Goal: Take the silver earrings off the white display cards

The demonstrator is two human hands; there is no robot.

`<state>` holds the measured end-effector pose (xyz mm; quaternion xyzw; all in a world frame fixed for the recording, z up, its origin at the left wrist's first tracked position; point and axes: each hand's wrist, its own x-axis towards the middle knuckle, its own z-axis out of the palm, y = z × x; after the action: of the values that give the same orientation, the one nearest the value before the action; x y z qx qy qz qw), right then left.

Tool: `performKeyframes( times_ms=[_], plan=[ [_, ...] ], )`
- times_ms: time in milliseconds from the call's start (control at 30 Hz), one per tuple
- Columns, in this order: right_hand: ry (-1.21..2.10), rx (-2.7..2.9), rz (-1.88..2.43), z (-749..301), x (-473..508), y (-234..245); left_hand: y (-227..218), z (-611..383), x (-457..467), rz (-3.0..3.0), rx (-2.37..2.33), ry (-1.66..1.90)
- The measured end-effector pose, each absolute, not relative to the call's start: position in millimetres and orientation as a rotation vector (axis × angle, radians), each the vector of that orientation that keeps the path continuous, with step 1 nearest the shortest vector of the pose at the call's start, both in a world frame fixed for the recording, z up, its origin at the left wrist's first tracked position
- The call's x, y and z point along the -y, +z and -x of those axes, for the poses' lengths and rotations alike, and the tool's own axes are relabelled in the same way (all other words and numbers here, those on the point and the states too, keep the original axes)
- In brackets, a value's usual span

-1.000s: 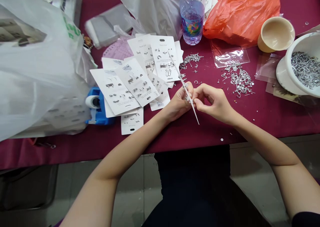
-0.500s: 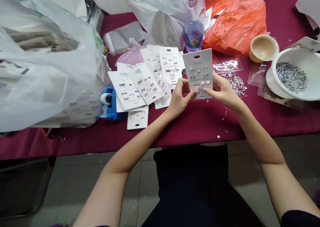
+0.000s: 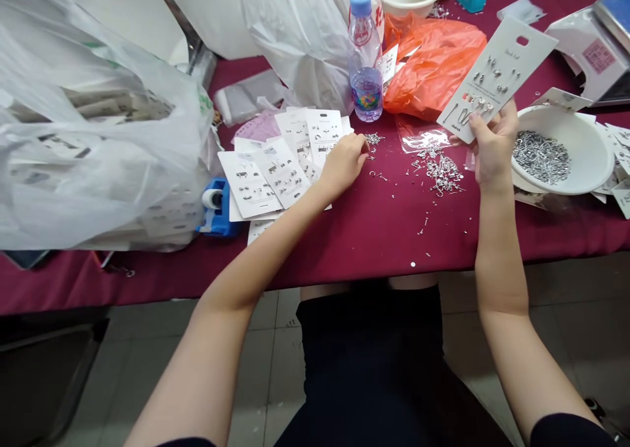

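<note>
In my right hand a white earring card is pinched by its lower end, raised and tilted over the table. Several pairs of small studs and some larger metal pieces sit on it. My left hand is low over the table with curled fingers, beside a fanned pile of earring cards. Just past its fingertips lies a small heap of metal bits. Whether those fingers hold anything is hidden. A larger heap of loose silver pieces lies on the cloth between my hands.
A white bowl of metal pieces stands at right. Behind are an orange plastic bag and a water bottle. A blue tape dispenser sits by a large white plastic bag at left.
My left hand has let go of the earring card and moved slightly left. My right hand has carried the card to the right and tilted it.
</note>
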<state>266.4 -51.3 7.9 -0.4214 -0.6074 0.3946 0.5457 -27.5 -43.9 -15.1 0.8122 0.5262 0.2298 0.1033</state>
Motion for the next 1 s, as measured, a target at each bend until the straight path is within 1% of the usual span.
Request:
performKeyframes(
  times_ms=[100,233,433,533,667,733,867,1000],
  plan=[
    [0.717,1.351,1.043,-265,43,-2,-13,18,29,-2.49,-1.553,0.408],
    [0.715,1.457,1.066,-260,39,-7,-12,9,30,-2.543,-1.569,0.218],
    [0.753,1.529,1.126,-247,49,0,-9,2,29,-2.549,-1.619,0.125],
    [0.774,1.538,1.132,-242,52,0,-6,3,25,-2.428,-1.601,0.227],
    [0.806,1.566,1.114,-240,52,-2,-5,11,28,-1.984,-1.395,0.587],
    [0.828,1.586,1.109,-238,52,-2,-7,15,34,-1.761,-1.258,0.707],
    [0.876,1.565,1.087,-232,52,-2,-8,21,48,-1.477,-1.123,0.796],
    [0.922,1.573,1.088,-227,53,-5,-6,24,61,-1.47,-1.075,0.785]
  ],
)
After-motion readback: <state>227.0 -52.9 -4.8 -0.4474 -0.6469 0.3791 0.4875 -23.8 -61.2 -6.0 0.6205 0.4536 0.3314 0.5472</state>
